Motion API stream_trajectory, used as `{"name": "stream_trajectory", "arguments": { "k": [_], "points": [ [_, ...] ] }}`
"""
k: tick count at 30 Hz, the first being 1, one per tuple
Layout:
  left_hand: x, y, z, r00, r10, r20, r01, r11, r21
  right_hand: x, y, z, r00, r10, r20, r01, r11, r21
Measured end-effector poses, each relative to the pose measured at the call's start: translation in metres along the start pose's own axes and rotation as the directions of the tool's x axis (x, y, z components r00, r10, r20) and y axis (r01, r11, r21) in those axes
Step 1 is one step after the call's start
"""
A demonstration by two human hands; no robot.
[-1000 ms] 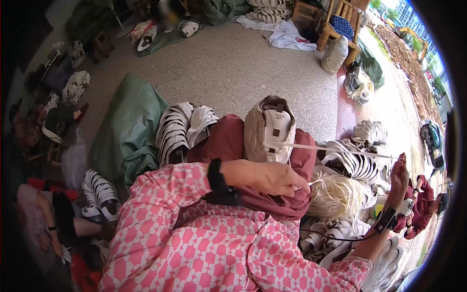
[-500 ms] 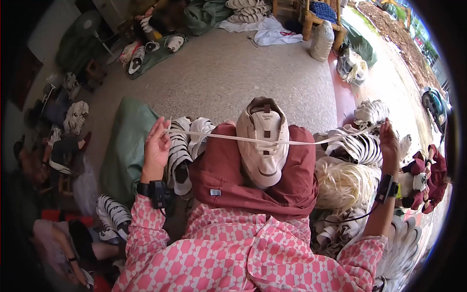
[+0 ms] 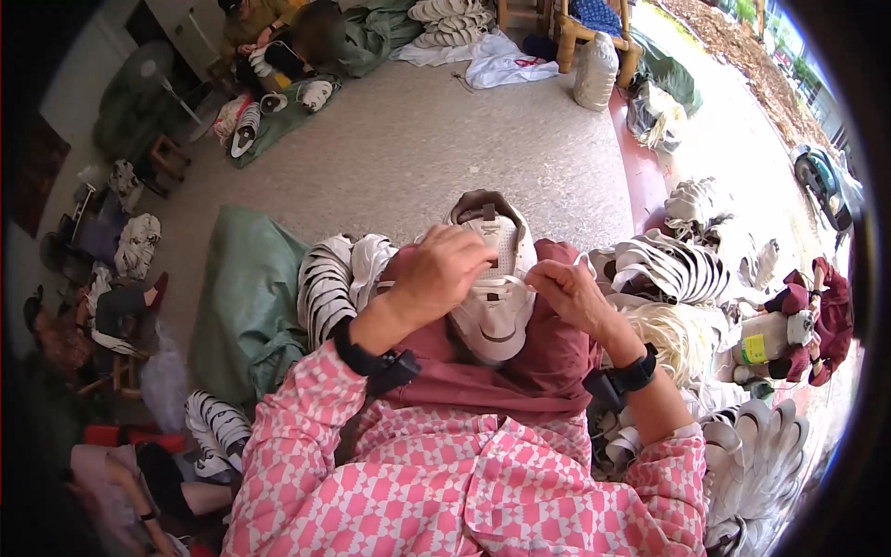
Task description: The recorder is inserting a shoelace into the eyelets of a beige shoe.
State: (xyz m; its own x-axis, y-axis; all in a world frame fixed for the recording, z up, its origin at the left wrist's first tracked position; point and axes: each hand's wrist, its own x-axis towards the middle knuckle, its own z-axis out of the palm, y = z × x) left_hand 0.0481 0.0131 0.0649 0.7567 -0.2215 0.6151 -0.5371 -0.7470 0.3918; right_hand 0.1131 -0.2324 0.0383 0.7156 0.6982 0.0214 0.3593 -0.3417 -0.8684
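Observation:
A cream sneaker (image 3: pixel 492 330) rests between my knees on dark red trousers, its toe toward me. A flat white shoelace (image 3: pixel 503 280) crosses the lower eyelets of the sneaker. My left hand (image 3: pixel 444 271) is over the shoe's left side, fingers bent and pinched together at the lace; its fingertips are partly hidden. At the right edge of the shoe, my right hand (image 3: pixel 568 292) pinches the lace, and a short loop of it stands up above the fingers.
Stacked pale shoe uppers (image 3: pixel 327 288) lie by my left knee beside a green sheet (image 3: pixel 243 306). To my right are more uppers (image 3: pixel 668 269) and a bundle of cream laces (image 3: pixel 677 334). Other people sit at left and right. A filled plastic jug (image 3: pixel 596 72) stands ahead.
Both hands have come inward from wide apart to the shoe. The lace, stretched straight between them before, now lies across the shoe with its ends gathered at my hands.

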Motion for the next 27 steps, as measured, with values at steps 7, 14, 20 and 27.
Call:
{"name": "stream_trajectory", "arguments": {
  "k": [7,14,20,27],
  "points": [
    [0.022,-0.007,0.034,0.986,0.009,0.168,0.023,0.982,-0.19,0.001,0.001,-0.004,0.996,0.044,0.073,-0.062,0.965,0.255],
    [0.025,-0.009,0.037,0.96,-0.051,0.275,0.111,0.972,-0.207,0.012,0.012,-0.021,0.953,0.128,0.276,-0.226,0.904,0.362],
    [0.022,-0.005,0.04,0.959,-0.09,0.269,0.139,0.976,-0.168,0.019,0.015,-0.018,0.949,0.103,0.297,-0.212,0.908,0.36],
    [0.021,-0.004,0.042,0.972,-0.062,0.229,0.099,0.983,-0.157,0.018,-0.015,-0.027,0.982,-0.132,-0.134,0.099,0.969,-0.227]
  ]
}}
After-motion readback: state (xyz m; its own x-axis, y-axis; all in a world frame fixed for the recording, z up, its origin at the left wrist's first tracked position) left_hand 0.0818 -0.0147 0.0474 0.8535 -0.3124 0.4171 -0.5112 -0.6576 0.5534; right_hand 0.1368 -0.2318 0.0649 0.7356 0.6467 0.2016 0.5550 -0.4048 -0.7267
